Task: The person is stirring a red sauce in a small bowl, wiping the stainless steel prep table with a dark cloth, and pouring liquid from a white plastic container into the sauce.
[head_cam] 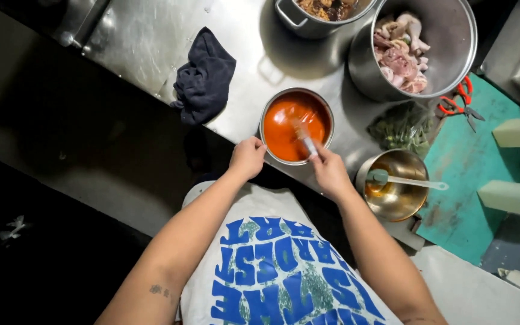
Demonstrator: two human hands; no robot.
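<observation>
Steel bowl of orange sauce (297, 126) near front edge of steel bench (151, 36). Left hand (247, 157) curled on rim, steadying. Right hand (330, 173) closed round whisk (304, 137), blurred; long axis slanting from hand up-left, working end down in sauce. Dark cloth (204, 77) lying apart.
</observation>
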